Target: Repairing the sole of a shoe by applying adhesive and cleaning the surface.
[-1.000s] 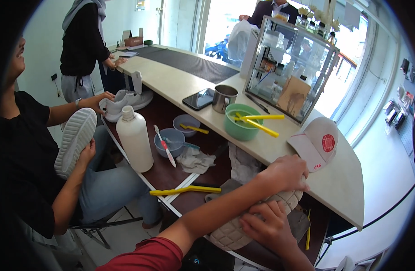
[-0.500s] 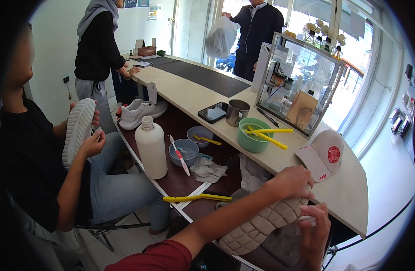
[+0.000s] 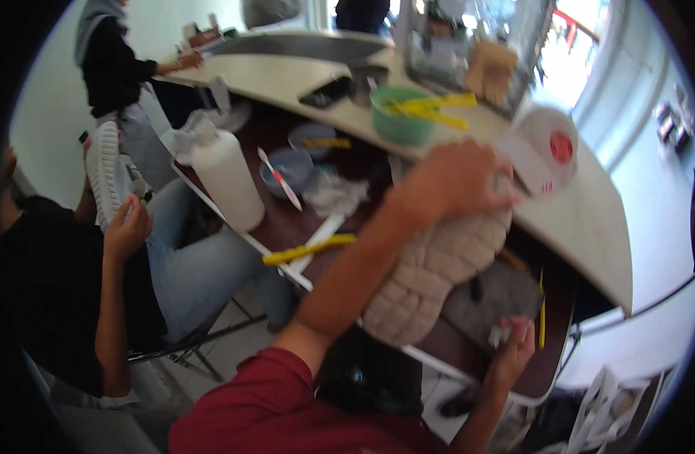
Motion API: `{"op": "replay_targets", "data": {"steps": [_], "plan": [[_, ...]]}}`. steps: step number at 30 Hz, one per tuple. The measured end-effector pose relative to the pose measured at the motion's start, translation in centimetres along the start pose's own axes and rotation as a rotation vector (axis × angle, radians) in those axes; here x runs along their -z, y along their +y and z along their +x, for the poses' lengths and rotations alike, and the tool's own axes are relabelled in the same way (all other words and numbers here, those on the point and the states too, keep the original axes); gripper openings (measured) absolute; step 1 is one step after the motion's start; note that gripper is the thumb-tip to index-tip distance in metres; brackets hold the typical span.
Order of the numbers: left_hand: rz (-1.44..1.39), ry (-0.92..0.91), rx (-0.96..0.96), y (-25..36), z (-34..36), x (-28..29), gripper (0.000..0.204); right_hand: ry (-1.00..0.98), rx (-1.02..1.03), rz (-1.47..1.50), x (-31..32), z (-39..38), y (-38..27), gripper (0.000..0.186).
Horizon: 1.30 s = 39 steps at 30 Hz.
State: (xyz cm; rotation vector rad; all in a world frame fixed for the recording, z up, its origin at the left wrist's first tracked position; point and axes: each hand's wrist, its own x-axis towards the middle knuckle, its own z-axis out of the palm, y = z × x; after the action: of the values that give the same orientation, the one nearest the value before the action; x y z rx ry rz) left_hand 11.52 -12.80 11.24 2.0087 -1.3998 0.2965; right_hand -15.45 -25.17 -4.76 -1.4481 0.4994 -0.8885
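My left hand (image 3: 455, 180) grips the upper end of a shoe, whose beige sole (image 3: 431, 276) with padded-looking segments faces me. Below and to the right, my right hand (image 3: 514, 349) is closed around a small crumpled white wad (image 3: 500, 335), apart from the sole. Just behind that hand lies a dark grey flat cloth or mat (image 3: 484, 303) on the dark red tabletop. A yellow-handled brush (image 3: 310, 248) rests near the left table edge, beside my left forearm. The shoe's upper is hidden behind its sole, and the picture is blurred.
A white bottle (image 3: 226, 181), blue-grey bowl (image 3: 287, 172), red-and-white toothbrush (image 3: 279, 178) and crumpled tissue (image 3: 336, 195) occupy the table. On the counter stand a green tub (image 3: 400, 125), a white cap (image 3: 544, 151) and a glass case (image 3: 476, 53). A co-worker (image 3: 60, 280) holds a white shoe at left.
My right hand has moved down and away from the sole with the white wad. The shoe is turned more upright in my left hand. The whole view has shifted downward and tilted.
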Motion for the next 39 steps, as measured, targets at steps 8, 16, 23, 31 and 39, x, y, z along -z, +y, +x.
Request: {"op": "replay_targets", "data": {"steps": [8, 16, 23, 31, 39], "plan": [[0.050, -0.164, 0.165, 2.0, -0.5, 2.1, 0.048, -0.205, 0.154, -0.372, -1.8, -1.6, -0.4, 0.030], [0.104, 0.039, 0.143, -0.8, -2.4, 1.4, 0.054, -0.308, 0.422, -0.465, -4.8, -1.4, -5.2, 0.025], [0.168, 0.117, 0.369, -1.4, -4.3, 3.4, 0.056, -0.285, 0.515, -0.437, -7.8, 0.6, -5.5, 0.014], [0.182, 0.119, 0.407, -2.1, -5.1, 3.5, 0.056, -0.337, 0.854, -0.644, -8.8, 1.7, -5.8, 0.015], [0.224, 0.200, 0.309, -2.7, -5.1, 2.8, 0.052, -0.409, 1.039, -0.672, -8.6, 2.0, -5.9, 0.023]]}}
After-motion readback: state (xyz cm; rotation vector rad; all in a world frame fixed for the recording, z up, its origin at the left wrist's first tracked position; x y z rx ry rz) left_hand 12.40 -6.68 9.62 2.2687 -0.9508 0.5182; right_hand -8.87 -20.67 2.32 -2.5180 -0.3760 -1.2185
